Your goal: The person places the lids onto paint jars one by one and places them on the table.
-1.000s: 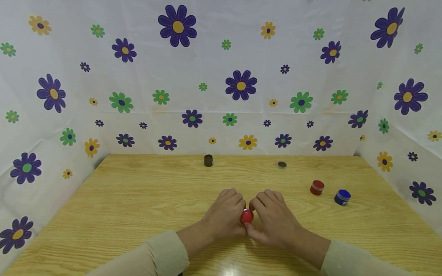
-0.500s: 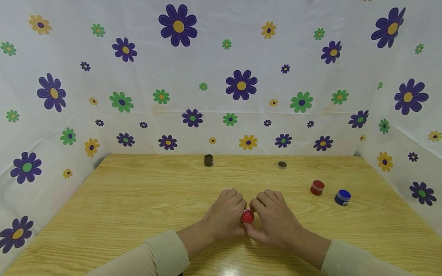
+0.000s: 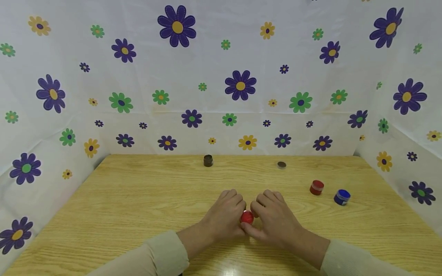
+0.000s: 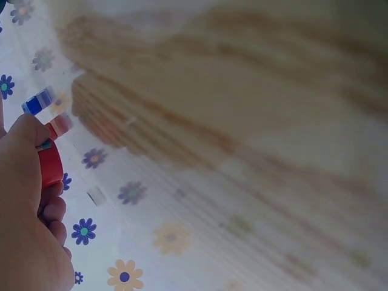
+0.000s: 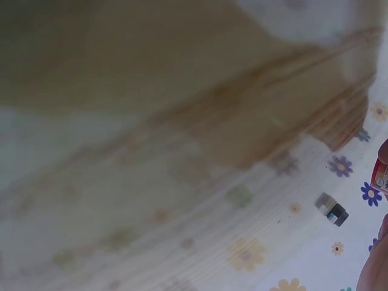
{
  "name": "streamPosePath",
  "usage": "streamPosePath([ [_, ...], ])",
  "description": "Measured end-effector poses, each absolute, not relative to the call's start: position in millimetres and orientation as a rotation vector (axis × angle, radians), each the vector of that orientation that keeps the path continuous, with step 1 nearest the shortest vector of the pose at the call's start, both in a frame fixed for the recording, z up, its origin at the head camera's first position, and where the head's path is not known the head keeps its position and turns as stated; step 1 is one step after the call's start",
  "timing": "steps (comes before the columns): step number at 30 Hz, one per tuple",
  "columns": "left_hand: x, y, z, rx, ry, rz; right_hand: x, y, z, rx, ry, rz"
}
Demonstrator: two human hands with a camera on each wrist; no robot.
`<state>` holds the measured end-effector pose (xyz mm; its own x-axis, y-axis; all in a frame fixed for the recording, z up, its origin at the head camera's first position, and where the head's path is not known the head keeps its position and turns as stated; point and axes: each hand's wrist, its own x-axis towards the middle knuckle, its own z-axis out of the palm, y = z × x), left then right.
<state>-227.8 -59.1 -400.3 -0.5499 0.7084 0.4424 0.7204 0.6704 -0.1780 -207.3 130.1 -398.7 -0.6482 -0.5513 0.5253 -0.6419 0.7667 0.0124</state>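
A small red paint jar (image 3: 246, 217) is between both hands near the front middle of the table, its round red face toward the head camera. My left hand (image 3: 226, 214) grips it from the left with curled fingers. From the right, my right hand (image 3: 276, 218) pinches it, the thumb across its near edge and the forefinger curled at its far side. The left wrist view shows the jar's red side (image 4: 51, 165) against the left hand (image 4: 27, 212). At the right wrist view's edge, the jar's label (image 5: 381, 176) shows beside the fingers.
An uncapped-looking dark jar (image 3: 208, 160) stands at the table's back, and a flat dark lid (image 3: 281, 165) lies to its right. Another red jar (image 3: 316, 188) and a blue jar (image 3: 342, 197) stand at the right. A flowered cloth (image 3: 165, 80) surrounds the wooden table (image 3: 138, 191).
My right thumb has shifted slightly left along the red jar's near edge. The left hand keeps its place, and the other jars have not moved.
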Motion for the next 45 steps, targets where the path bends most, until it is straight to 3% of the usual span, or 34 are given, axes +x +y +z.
streamPosePath([
  [30, -238.1, -67.0, -402.5, -1.06, -2.549, -0.183, -215.2, 138.1, -394.7, 0.827, -2.659, 0.393],
  [41, -241.4, -73.9, -397.3, -0.969, -2.721, -0.262, -225.2, 142.3, -393.2, 0.624, -2.701, 0.758],
  [45, -243.3, -74.3, -395.2, -0.982, -2.732, -0.217, -225.8, 130.1, -388.0, 0.669, -2.719, 0.782],
])
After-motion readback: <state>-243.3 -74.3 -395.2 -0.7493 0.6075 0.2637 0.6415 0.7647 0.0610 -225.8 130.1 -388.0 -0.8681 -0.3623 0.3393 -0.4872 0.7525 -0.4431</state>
